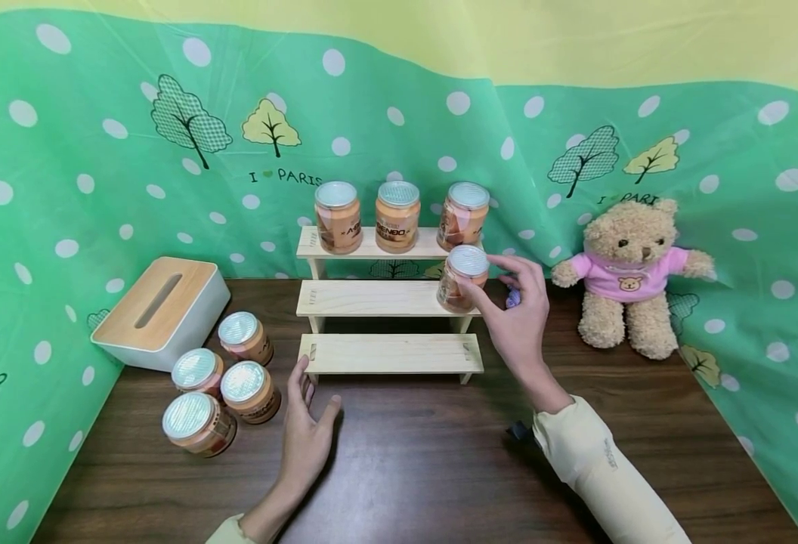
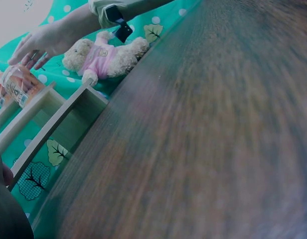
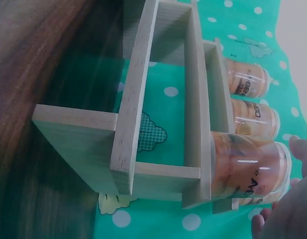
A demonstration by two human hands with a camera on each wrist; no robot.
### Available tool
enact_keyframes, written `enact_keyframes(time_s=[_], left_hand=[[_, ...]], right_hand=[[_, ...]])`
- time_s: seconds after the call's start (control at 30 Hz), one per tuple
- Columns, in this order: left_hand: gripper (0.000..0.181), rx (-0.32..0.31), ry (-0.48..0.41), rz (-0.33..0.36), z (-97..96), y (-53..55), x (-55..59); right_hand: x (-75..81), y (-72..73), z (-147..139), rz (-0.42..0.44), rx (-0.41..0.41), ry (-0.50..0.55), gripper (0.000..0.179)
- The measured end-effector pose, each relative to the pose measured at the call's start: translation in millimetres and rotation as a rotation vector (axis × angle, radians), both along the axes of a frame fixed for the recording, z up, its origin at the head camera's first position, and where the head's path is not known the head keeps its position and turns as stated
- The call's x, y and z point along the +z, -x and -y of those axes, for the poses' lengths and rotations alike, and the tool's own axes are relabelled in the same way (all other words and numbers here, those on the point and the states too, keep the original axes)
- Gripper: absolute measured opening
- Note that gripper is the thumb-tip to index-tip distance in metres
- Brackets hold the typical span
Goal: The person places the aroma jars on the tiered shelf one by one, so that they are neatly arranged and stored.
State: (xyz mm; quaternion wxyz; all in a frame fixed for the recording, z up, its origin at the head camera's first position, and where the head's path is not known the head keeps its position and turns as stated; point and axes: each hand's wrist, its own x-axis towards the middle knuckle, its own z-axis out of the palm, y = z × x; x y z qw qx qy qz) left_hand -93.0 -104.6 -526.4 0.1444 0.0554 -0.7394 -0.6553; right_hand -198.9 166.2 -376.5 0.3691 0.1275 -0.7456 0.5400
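Observation:
A three-tier wooden shelf (image 1: 385, 353) stands on the table. At the right end of its middle tier is an upright jar (image 1: 455, 291) with a pale ridged lid and a brown label. My right hand (image 1: 523, 313) is around that jar's right side, its thumb and fingers spread; in the right wrist view, the jar (image 3: 248, 167) stands with the hand (image 3: 292, 204) just off its lid. My left hand (image 1: 309, 438) has loosely extended fingers beside the lower tier's left end; whether they touch the wood I cannot tell. Three similar jars (image 1: 397, 219) line the top tier.
Several more jars (image 1: 249, 389) stand on the table to the left, next to a tissue box (image 1: 198, 302) with a wooden lid. A teddy bear (image 1: 626, 283) in a pink shirt sits at the right. Green dotted cloth (image 1: 399, 91) hangs behind.

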Motion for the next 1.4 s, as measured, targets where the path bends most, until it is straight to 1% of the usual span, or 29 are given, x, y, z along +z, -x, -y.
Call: enact_keyframes(time_s=[0.13, 0.2, 0.27, 0.33, 0.43, 0.5, 0.67, 0.77, 0.93, 1.1, 1.27, 1.4], left_hand=[[0.081, -0.002, -0.004, 0.0, 0.2, 0.3, 0.4], [0.081, -0.002, -0.006, 0.002, 0.1, 0.1, 0.5], [0.081, -0.002, -0.007, 0.005, 0.1, -0.2, 0.6], [0.081, -0.002, -0.005, 0.005, 0.0, -0.5, 0.6], [0.081, 0.002, -0.002, 0.004, -0.1, -0.5, 0.6], [0.081, 0.005, 0.0, 0.002, -0.2, -0.3, 0.6], [0.081, 0.007, 0.003, 0.006, -0.1, 0.0, 0.8], [0.081, 0.006, 0.002, 0.002, -0.4, -0.2, 0.9], [0.082, 0.005, 0.002, -0.003, -0.6, -0.1, 1.4], [0.082, 0.006, 0.0, -0.001, -1.0, -0.7, 2.3], [0.082, 0.003, 0.001, 0.004, -1.2, -1.5, 1.1], [0.082, 0.003, 0.002, 0.003, -1.0, -0.9, 1.5]], right_hand=[[-2.8, -5.5, -4.4, -0.012, -0.007, -0.013, 0.042], [-7.0, -8.0, -7.9, -0.016, -0.005, -0.019, 0.038], [-14.6, -8.5, -12.6, -0.016, -0.008, -0.021, 0.034], [-25.6, -7.0, -18.8, -0.015, -0.017, -0.024, 0.033], [-41.6, -4.5, -27.7, -0.019, -0.026, -0.033, 0.034], [-48.6, -5.2, -32.0, -0.028, -0.025, -0.037, 0.035], [-56.2, -13.4, -36.5, -0.046, 0.0, -0.034, 0.035], [-59.4, -20.2, -37.4, -0.039, 0.001, -0.032, 0.036], [-68.6, -28.7, -40.5, -0.007, -0.003, -0.036, 0.039], [-76.7, -36.2, -43.2, 0.038, 0.025, -0.03, 0.034], [-79.9, -42.7, -44.2, 0.069, 0.05, -0.023, 0.034], [-80.9, -47.1, -44.9, 0.145, 0.06, -0.018, 0.032]])
